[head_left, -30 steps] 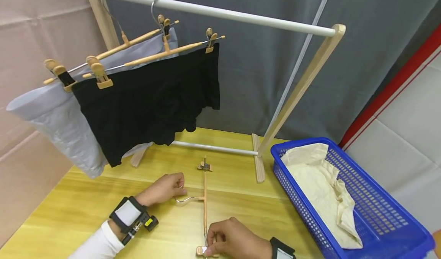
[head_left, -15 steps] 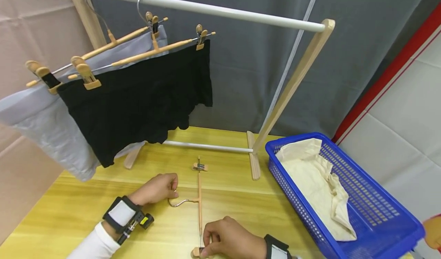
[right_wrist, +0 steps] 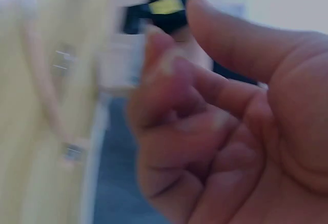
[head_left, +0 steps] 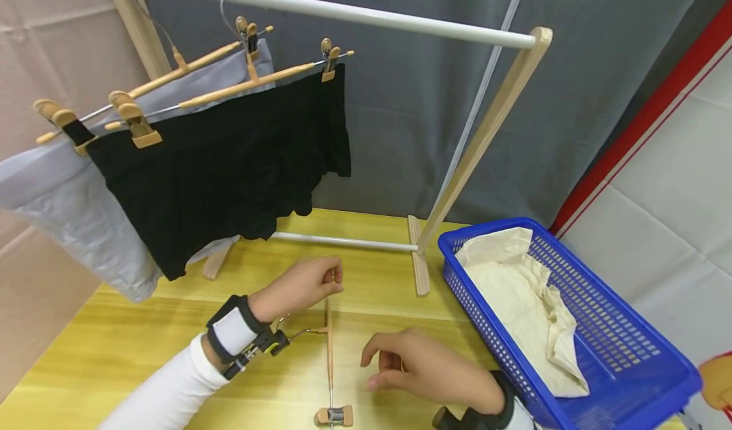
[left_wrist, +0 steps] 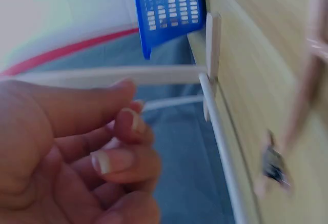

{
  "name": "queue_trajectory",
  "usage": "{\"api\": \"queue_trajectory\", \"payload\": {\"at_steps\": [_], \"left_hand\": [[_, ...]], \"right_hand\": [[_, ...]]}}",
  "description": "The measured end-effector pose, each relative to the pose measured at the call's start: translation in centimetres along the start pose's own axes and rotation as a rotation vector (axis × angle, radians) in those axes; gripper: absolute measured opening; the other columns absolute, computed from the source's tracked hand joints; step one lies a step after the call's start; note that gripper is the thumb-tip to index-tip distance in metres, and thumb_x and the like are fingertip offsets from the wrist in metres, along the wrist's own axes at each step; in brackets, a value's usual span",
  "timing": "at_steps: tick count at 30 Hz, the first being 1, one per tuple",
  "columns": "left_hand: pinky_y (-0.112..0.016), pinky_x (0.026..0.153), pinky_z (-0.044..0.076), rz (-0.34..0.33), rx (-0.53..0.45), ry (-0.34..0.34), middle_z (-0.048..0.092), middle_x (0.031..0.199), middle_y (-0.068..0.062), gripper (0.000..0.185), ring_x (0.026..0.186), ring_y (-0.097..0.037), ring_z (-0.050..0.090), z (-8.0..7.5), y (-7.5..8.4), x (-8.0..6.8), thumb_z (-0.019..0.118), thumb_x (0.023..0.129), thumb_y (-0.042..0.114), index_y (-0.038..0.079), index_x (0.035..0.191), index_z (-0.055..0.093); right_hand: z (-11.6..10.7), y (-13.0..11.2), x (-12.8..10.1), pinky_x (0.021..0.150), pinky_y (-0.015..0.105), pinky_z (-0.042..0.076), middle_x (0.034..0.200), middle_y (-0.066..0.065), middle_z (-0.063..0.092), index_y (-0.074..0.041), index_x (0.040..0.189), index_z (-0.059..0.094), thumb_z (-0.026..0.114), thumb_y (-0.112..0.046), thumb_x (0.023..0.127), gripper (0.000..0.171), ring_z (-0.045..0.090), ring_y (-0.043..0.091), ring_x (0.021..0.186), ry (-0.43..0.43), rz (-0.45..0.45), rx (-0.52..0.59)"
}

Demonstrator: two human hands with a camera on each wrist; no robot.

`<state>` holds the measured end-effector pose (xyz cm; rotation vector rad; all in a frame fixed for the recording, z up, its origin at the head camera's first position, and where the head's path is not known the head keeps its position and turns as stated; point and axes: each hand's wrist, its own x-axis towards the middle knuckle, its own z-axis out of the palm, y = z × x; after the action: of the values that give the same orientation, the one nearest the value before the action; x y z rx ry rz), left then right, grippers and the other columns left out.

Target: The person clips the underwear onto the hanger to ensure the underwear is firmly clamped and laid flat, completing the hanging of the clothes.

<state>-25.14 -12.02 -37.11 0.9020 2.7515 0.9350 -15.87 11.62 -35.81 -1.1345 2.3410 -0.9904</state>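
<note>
A wooden clip hanger (head_left: 329, 354) lies flat on the yellow bench (head_left: 114, 354) at the lower middle of the frame, its bar running away from the person, its metal hook pointing left. The left hand (head_left: 303, 285) sits at the hanger's far end, fingers curled, covering the far clip; whether its grip actually pinches that clip I cannot tell. The right hand (head_left: 408, 366) hovers just right of the bar, fingers loosely bent and holding nothing, with the near clip (head_left: 333, 415) lying free below it. A second ago the left hand was at the hook and the right was pinching the near clip; both have since moved off.
</note>
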Motion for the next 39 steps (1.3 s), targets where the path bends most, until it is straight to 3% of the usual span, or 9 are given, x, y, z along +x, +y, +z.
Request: {"api": "queue_trajectory", "payload": {"at_steps": [5, 10, 14, 19, 23, 29, 34, 39], "left_hand": [[-0.025, 0.054, 0.040, 0.107, 0.030, 0.024, 0.049, 0.065, 0.006, 0.012, 0.056, -0.007, 0.045, 1.5, 2.7, 4.3, 0.066, 0.092, 0.018, 0.013, 0.084, 0.058], [-0.023, 0.055, 0.040, 0.151, 0.021, 0.012, 0.053, 0.068, 0.005, 0.011, 0.057, -0.008, 0.047, 3.3, 5.2, 8.3, 0.063, 0.094, 0.018, 0.011, 0.086, 0.059], [-0.021, 0.051, 0.039, 0.175, 0.029, 0.044, 0.054, 0.070, 0.002, 0.010, 0.059, -0.009, 0.049, 4.8, 7.4, 11.2, 0.061, 0.095, 0.018, 0.009, 0.094, 0.059], [-0.021, 0.055, 0.041, 0.227, 0.136, 0.095, 0.055, 0.076, 0.003, 0.011, 0.066, -0.010, 0.052, 6.6, 9.3, 14.2, 0.060, 0.095, 0.021, 0.010, 0.096, 0.059], [-0.022, 0.061, 0.045, 0.256, 0.258, 0.077, 0.060, 0.081, 0.003, 0.011, 0.073, -0.010, 0.056, 7.5, 10.1, 16.4, 0.059, 0.096, 0.021, 0.011, 0.092, 0.063], [-0.031, 0.068, 0.051, 0.260, 0.468, 0.019, 0.066, 0.090, -0.002, 0.014, 0.083, -0.016, 0.064, 8.2, 11.4, 18.8, 0.060, 0.094, 0.022, 0.010, 0.099, 0.066], [-0.035, 0.072, 0.051, 0.225, 0.675, -0.006, 0.068, 0.097, 0.000, 0.021, 0.093, -0.019, 0.061, 9.3, 12.1, 19.7, 0.057, 0.095, 0.026, 0.014, 0.109, 0.066], [-0.034, 0.071, 0.049, 0.178, 0.790, 0.002, 0.069, 0.099, 0.003, 0.019, 0.092, -0.017, 0.060, 10.6, 12.3, 20.4, 0.053, 0.095, 0.024, 0.018, 0.104, 0.070]], "right_hand": [[-2.7, -2.0, -1.6, 0.056, 0.017, 0.045, 0.073, -0.019, 0.053, -0.021, 0.102, 0.063, 0.061, -0.033, 0.093, 0.015, 0.050, -0.005, 0.062, 0.046, 0.028, -0.032], [-4.3, -3.0, -3.5, 0.055, 0.017, 0.046, 0.075, -0.017, 0.059, -0.023, 0.099, 0.063, 0.064, -0.022, 0.092, 0.006, 0.054, -0.004, 0.065, 0.224, -0.067, -0.067], [-5.5, -3.2, -5.5, 0.053, 0.018, 0.045, 0.078, -0.017, 0.060, -0.023, 0.102, 0.062, 0.065, -0.017, 0.092, 0.013, 0.055, -0.003, 0.066, 0.309, -0.064, -0.105], [-6.3, -2.9, -7.3, 0.052, 0.016, 0.043, 0.078, -0.020, 0.059, -0.023, 0.107, 0.061, 0.068, -0.014, 0.090, 0.021, 0.053, -0.004, 0.063, 0.354, -0.042, -0.169], [-6.9, -2.7, -8.1, 0.056, 0.014, 0.043, 0.078, -0.021, 0.059, -0.026, 0.107, 0.061, 0.070, -0.011, 0.087, 0.026, 0.054, -0.003, 0.065, 0.426, -0.036, -0.239], [-7.7, -2.7, -9.4, 0.054, 0.013, 0.040, 0.075, -0.022, 0.056, -0.029, 0.104, 0.063, 0.073, -0.007, 0.084, 0.032, 0.053, -0.002, 0.063, 0.535, 0.033, -0.326], [-7.9, -2.9, -10.1, 0.049, 0.017, 0.039, 0.073, -0.022, 0.056, -0.032, 0.103, 0.065, 0.073, -0.009, 0.084, 0.031, 0.052, -0.001, 0.063, 0.597, 0.131, -0.355], [-7.9, -2.9, -10.5, 0.047, 0.019, 0.039, 0.072, -0.021, 0.056, -0.032, 0.102, 0.066, 0.073, -0.009, 0.085, 0.029, 0.052, 0.000, 0.061, 0.622, 0.165, -0.350]]}}
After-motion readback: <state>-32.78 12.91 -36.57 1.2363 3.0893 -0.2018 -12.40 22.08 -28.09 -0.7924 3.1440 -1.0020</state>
